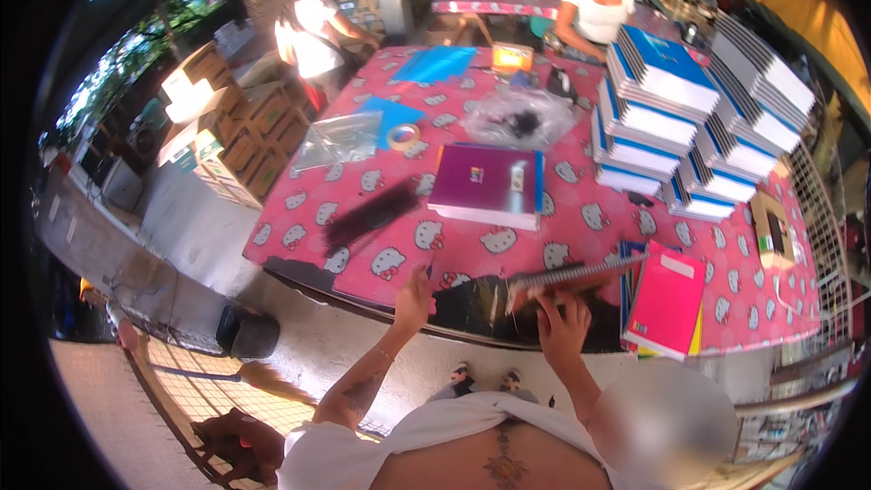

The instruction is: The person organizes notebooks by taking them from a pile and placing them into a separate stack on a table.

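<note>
My right hand is at the table's near edge, its fingers closed on a spiral notebook seen almost edge-on, with a wire coil along its edge. To its left, my left hand is closed above the near edge; a small dark thing seems to stick up from it, too blurred to name. Beyond the hands lies a stack of purple-covered notebooks. A bundle of thin black strands rests left of that stack. Right of my right hand is a pile of notebooks with a pink one on top.
Tall stacks of white-paged, blue-covered books stand at the right on the pink patterned table. A tape roll, a clear plastic bag and blue sheets lie farther back. Two people are beyond; cardboard boxes stand left.
</note>
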Available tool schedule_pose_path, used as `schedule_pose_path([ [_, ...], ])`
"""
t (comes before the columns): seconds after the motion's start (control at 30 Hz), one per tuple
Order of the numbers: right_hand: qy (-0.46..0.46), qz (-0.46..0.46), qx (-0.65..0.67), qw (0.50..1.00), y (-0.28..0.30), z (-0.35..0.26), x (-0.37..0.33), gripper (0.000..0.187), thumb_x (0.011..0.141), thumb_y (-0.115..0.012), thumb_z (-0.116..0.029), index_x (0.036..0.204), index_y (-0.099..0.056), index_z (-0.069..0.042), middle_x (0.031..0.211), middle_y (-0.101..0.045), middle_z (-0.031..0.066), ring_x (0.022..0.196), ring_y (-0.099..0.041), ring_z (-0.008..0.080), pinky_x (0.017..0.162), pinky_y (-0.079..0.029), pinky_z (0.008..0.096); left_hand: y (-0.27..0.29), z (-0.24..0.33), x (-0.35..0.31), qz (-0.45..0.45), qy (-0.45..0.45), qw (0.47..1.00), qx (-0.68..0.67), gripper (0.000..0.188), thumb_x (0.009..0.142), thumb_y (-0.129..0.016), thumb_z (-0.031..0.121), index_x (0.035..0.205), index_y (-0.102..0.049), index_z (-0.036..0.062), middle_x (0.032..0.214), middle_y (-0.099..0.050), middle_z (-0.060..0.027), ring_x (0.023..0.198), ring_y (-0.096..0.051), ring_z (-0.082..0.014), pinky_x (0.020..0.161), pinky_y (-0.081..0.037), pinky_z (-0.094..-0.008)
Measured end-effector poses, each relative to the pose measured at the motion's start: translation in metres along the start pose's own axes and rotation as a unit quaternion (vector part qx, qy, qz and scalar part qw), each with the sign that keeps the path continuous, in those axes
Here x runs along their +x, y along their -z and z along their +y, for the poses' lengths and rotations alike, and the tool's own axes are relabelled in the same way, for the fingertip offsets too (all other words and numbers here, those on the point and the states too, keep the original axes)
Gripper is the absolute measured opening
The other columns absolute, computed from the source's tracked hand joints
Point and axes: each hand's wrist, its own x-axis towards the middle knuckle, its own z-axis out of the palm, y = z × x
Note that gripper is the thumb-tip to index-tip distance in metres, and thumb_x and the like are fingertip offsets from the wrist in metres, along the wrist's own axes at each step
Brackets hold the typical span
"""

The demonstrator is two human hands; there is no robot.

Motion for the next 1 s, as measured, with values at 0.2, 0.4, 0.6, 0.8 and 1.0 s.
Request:
schedule_pose_path([
  [0.2, 0.039, 0.030, 0.013, 0.999, 0.016, -0.017, 0.083, 0.047, 0.083, -0.071, -0.021, 0.129, -0.063, -0.023, 0.129, -0.051, 0.0082, 0.116, -0.050, 0.0315, 0.094, -0.039, 0.0493, -0.023, 0.075, -0.031, -0.102, 0.115, 0.928, -0.339, 0.035, 0.101, -0.045, 0.031, 0.129, -0.051, 0.0091, 0.099, -0.065, -0.0062, 0.088, -0.069, -0.0201, 0.069, -0.055, -0.0350],
  [0.4, 0.072, -0.070, 0.043, 0.994, 0.009, -0.003, 0.138, 0.019, 0.083, -0.072, -0.021, 0.100, -0.069, -0.013, 0.097, -0.065, 0.0063, 0.086, -0.066, 0.0280, 0.077, -0.051, 0.0436, -0.044, 0.128, -0.043, -0.151, 0.136, 0.909, -0.363, 0.039, 0.099, -0.048, 0.028, 0.126, -0.051, 0.0008, 0.096, -0.066, -0.0114, 0.086, -0.071, -0.0255, 0.076, -0.058, -0.0389],
  [0.6, 0.089, -0.005, 0.102, 0.991, 0.012, -0.004, 0.145, 0.016, 0.081, -0.073, -0.020, 0.092, -0.066, -0.012, 0.082, -0.063, 0.0049, 0.070, -0.066, 0.0280, 0.061, -0.053, 0.0401, -0.060, 0.149, -0.025, -0.200, 0.117, 0.880, -0.414, 0.039, 0.099, -0.049, 0.029, 0.123, -0.055, -0.0014, 0.100, -0.068, -0.0171, 0.090, -0.071, -0.0296, 0.079, -0.059, -0.0401],
  [0.8, 0.080, -0.015, 0.125, 0.989, 0.012, -0.001, 0.146, 0.015, 0.081, -0.073, -0.020, 0.091, -0.066, -0.011, 0.081, -0.063, 0.0051, 0.066, -0.066, 0.0283, 0.055, -0.051, 0.0384, -0.066, 0.149, -0.022, -0.188, 0.100, 0.886, -0.413, 0.041, 0.102, -0.041, 0.030, 0.122, -0.055, -0.0030, 0.104, -0.068, -0.0185, 0.090, -0.072, -0.0322, 0.078, -0.060, -0.0442],
  [1.0, 0.097, 0.001, 0.133, 0.986, 0.011, 0.003, 0.148, 0.017, 0.081, -0.073, -0.020, 0.092, -0.065, -0.010, 0.079, -0.062, 0.0052, 0.065, -0.065, 0.0278, 0.055, -0.051, 0.0384, -0.055, 0.151, -0.014, -0.245, 0.128, 0.855, -0.439, 0.042, 0.103, -0.038, 0.029, 0.122, -0.055, -0.0038, 0.105, -0.069, -0.0215, 0.089, -0.072, -0.0321, 0.079, -0.061, -0.0473],
])
